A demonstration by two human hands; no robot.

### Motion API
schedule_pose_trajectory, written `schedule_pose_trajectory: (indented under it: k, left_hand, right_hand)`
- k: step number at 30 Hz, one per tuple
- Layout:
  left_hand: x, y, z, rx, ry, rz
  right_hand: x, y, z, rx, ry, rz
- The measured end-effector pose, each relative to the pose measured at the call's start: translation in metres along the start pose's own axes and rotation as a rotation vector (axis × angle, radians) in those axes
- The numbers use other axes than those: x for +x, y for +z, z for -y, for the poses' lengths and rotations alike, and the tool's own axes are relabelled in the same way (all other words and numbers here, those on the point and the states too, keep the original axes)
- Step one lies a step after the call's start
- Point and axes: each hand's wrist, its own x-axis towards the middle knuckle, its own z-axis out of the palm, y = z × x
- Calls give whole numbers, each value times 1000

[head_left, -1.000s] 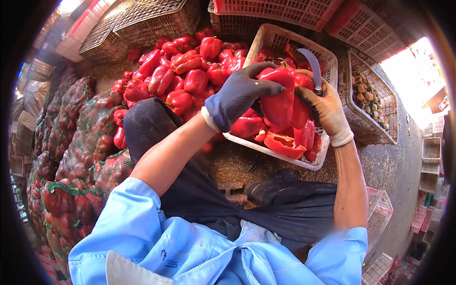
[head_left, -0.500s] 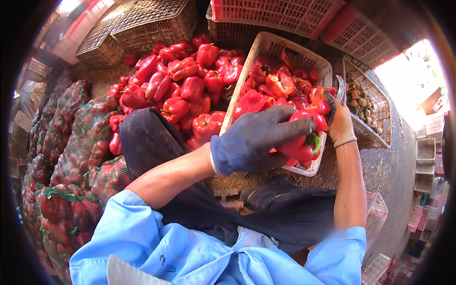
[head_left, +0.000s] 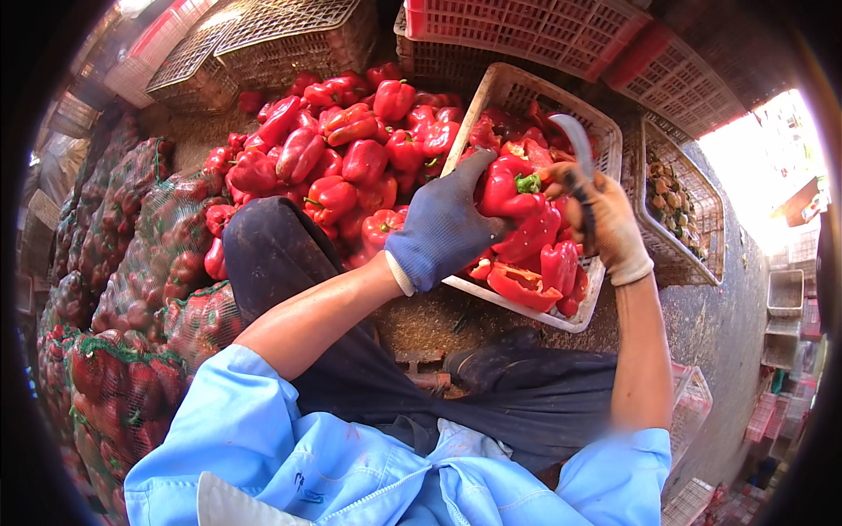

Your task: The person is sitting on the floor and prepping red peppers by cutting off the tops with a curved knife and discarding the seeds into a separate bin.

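Pepper (head_left: 502,195) shifted farther over crate (head_left: 516,85) | speckled floor (head_left: 724,329) | mesh sacks (head_left: 162,254) left

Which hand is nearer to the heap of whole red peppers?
Left. The left hand, gripping a red pepper, is beside the heap; the right hand, holding a curved knife, is farther right, over the crate of cut peppers.

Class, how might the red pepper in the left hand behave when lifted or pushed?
The red pepper probably slips easily: its skin looks glossy. It may be light for its size, as the cut pepper below looks hollow.
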Motion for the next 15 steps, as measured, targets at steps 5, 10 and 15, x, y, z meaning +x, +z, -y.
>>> schedule_pose_trajectory:
  k: [5, 10, 15]
  left_hand:
    - [-3, 9, -5, 255, 150, 36]
    - [-2, 12, 1, 232, 223, 33]
    - [-2, 2, -9, -7, 139, 152]
  right_hand:
    - [-26, 28, 18, -137, 63, 183]
    - [-20, 27, -1, -55, 20, 164]
    - [-24, 20, 9, 94, 107, 203]
